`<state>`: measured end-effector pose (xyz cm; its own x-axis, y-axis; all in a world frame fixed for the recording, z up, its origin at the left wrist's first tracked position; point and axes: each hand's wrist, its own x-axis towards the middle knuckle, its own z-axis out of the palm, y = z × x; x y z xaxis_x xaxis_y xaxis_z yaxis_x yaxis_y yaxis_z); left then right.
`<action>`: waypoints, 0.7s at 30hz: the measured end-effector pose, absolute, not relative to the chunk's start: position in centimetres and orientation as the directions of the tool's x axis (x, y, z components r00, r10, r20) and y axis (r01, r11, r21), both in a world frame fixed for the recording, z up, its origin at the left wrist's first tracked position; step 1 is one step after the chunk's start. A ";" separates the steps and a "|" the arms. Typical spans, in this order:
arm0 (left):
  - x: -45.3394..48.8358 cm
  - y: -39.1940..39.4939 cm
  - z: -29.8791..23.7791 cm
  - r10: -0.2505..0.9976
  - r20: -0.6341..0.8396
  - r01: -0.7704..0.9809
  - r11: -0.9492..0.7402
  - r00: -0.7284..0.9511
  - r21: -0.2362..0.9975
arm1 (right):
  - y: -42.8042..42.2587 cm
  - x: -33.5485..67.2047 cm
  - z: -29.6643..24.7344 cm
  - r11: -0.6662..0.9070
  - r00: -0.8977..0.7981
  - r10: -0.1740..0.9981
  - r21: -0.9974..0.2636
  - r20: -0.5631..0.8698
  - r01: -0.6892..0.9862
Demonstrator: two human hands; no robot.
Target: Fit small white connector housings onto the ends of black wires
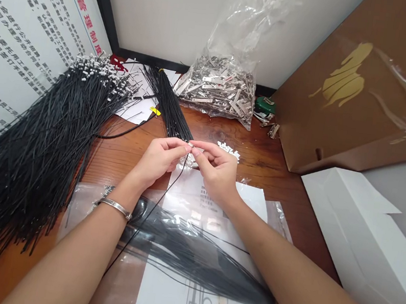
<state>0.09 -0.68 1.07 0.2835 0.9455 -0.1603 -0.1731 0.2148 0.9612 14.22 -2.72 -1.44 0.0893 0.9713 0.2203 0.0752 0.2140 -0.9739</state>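
Observation:
My left hand [163,162] and my right hand [219,171] meet fingertip to fingertip over the middle of the table, both closed in a pinch. Between them is the end of a thin black wire [162,197], which hangs down past my left wrist. A tiny white connector [190,144] shows at the fingertips; how it sits on the wire is partly hidden by the fingers. Just beyond my right hand lies a small pile of white connectors [228,151]. Behind the fingertips runs a bundle of black wires [173,106].
At left rises a large heap of black wires [52,143] with white ends. A clear bag of metal clips [220,87] stands at the back, beside a green tape measure [265,105]. Bagged wires [191,249] lie over printed paper [162,290]. A brown box [329,88] is at right.

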 end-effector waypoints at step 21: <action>0.2 -0.5 0.2 0.964 -0.027 0.042 0.017 0.263 0.999 | -2.9 14.5 -2.4 0.401 -0.093 0.825 -0.463 0.557 0.790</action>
<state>0.17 -0.53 0.18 0.2630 0.9644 -0.0273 0.0424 0.0167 0.9990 14.48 -2.91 -2.40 -0.0930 0.8255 0.5567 0.7900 0.4015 -0.4633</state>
